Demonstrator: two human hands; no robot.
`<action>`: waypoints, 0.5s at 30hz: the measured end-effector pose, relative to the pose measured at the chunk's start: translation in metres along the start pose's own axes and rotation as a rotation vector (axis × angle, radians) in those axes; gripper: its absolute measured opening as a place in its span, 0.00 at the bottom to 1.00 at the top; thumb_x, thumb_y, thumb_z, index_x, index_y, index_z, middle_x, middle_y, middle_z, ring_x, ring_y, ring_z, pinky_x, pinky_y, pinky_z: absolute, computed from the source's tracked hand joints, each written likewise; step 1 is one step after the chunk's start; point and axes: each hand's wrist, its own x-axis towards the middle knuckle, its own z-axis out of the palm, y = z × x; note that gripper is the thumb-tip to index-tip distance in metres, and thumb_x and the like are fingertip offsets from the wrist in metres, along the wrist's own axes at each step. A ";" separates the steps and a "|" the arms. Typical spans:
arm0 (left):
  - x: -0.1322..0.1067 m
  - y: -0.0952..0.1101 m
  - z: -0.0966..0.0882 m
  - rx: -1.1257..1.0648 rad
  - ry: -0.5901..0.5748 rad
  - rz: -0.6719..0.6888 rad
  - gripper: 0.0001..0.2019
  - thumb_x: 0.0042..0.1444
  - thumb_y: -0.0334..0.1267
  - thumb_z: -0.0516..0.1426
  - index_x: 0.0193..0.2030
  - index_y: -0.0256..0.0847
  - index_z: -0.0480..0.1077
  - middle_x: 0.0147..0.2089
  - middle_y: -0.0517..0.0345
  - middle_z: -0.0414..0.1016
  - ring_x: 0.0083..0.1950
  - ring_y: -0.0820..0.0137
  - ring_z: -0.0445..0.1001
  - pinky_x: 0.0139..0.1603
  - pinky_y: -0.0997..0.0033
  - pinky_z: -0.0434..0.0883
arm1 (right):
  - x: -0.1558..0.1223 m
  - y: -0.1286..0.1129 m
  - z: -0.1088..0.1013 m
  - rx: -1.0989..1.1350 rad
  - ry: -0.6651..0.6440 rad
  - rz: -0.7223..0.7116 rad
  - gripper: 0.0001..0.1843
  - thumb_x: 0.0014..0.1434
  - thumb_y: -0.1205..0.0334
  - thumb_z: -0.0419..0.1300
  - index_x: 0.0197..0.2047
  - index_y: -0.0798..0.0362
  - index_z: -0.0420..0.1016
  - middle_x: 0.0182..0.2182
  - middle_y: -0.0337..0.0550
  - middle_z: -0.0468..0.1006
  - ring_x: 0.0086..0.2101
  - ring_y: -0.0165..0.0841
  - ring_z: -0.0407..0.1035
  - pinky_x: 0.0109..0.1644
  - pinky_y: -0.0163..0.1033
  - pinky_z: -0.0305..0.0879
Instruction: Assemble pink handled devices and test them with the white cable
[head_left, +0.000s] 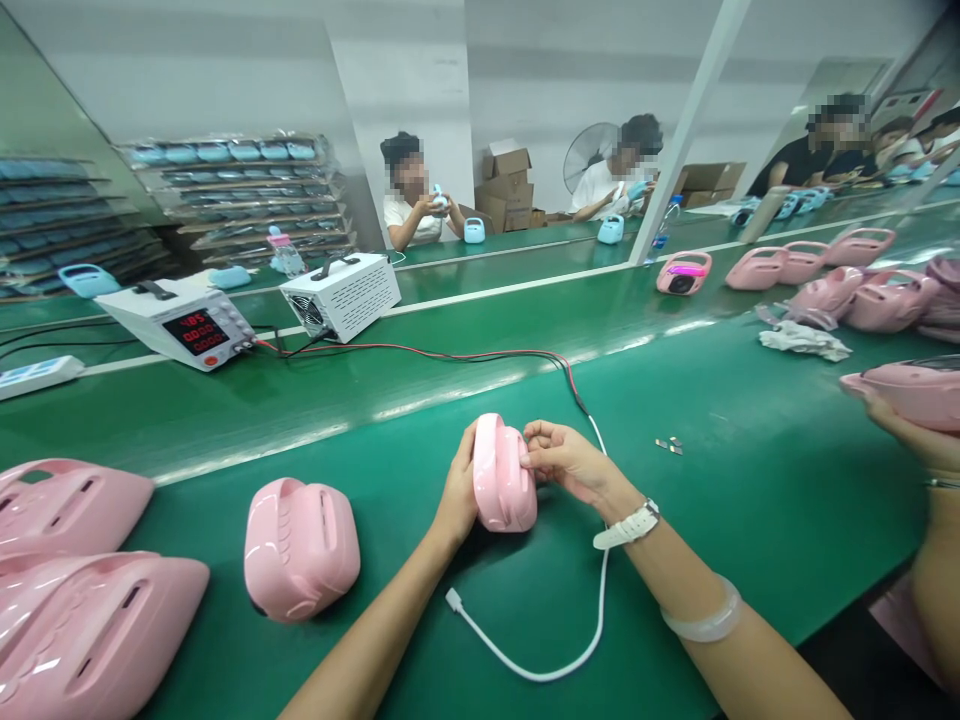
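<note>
My left hand [459, 492] is closed around the left side of a glossy pink portable speaker [504, 480] with a loop handle, held just over the green table. The fingers of my right hand [564, 462] are bent together in a pinch against the speaker's right side. Whatever they pinch, if anything, is too small to make out. Below the speaker, a white cable [551, 678] curves across the table, its plug end lying loose. Several tiny flat cards or chips [669, 446] lie right of my right hand. Another pink speaker [302, 550] stands to the left.
More pink speakers [97, 620] crowd the left edge, others [892, 298] the right back. One pink speaker [682, 273] has a lit purple screen. A power supply [176, 320] with red digits feeds the cable. At right, a co-worker's hand [911, 435] holds a speaker. People sit across the table.
</note>
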 end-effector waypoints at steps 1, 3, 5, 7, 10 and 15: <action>0.000 0.000 0.000 0.001 -0.008 -0.001 0.26 0.52 0.45 0.56 0.56 0.37 0.65 0.55 0.50 0.70 0.55 0.58 0.67 0.56 0.67 0.63 | 0.000 0.000 0.000 0.004 -0.005 0.003 0.31 0.25 0.64 0.78 0.32 0.53 0.66 0.14 0.23 0.60 0.17 0.20 0.53 0.23 0.28 0.54; 0.000 0.002 0.000 0.003 -0.022 -0.007 0.25 0.53 0.44 0.56 0.56 0.38 0.65 0.56 0.51 0.69 0.56 0.58 0.66 0.56 0.67 0.62 | 0.000 -0.001 -0.002 0.010 -0.015 0.008 0.31 0.25 0.65 0.78 0.32 0.53 0.67 0.15 0.23 0.61 0.17 0.20 0.54 0.24 0.29 0.54; -0.001 0.006 0.000 0.003 -0.043 -0.018 0.23 0.54 0.43 0.55 0.56 0.39 0.65 0.56 0.52 0.69 0.56 0.60 0.66 0.56 0.68 0.62 | 0.000 -0.001 -0.004 0.015 -0.025 0.012 0.30 0.26 0.66 0.77 0.33 0.54 0.67 0.15 0.24 0.62 0.18 0.21 0.56 0.25 0.29 0.55; -0.002 0.011 0.001 -0.001 -0.060 -0.034 0.21 0.55 0.42 0.54 0.56 0.39 0.65 0.55 0.52 0.69 0.55 0.61 0.67 0.55 0.69 0.62 | 0.001 -0.002 -0.007 0.023 -0.033 0.021 0.30 0.26 0.66 0.77 0.34 0.54 0.68 0.16 0.26 0.64 0.20 0.22 0.59 0.27 0.30 0.57; 0.000 0.017 0.003 -0.003 -0.058 -0.070 0.20 0.53 0.42 0.55 0.52 0.39 0.66 0.50 0.53 0.71 0.51 0.62 0.68 0.50 0.71 0.64 | 0.004 0.000 -0.011 0.043 -0.042 0.025 0.29 0.30 0.61 0.77 0.35 0.55 0.69 0.18 0.29 0.66 0.20 0.22 0.58 0.26 0.30 0.54; 0.002 0.018 0.006 0.003 -0.023 -0.124 0.20 0.50 0.41 0.56 0.50 0.38 0.65 0.39 0.57 0.71 0.39 0.67 0.68 0.38 0.74 0.64 | 0.011 0.006 -0.011 0.081 -0.058 -0.035 0.23 0.37 0.56 0.75 0.32 0.56 0.70 0.18 0.30 0.61 0.19 0.21 0.53 0.23 0.30 0.46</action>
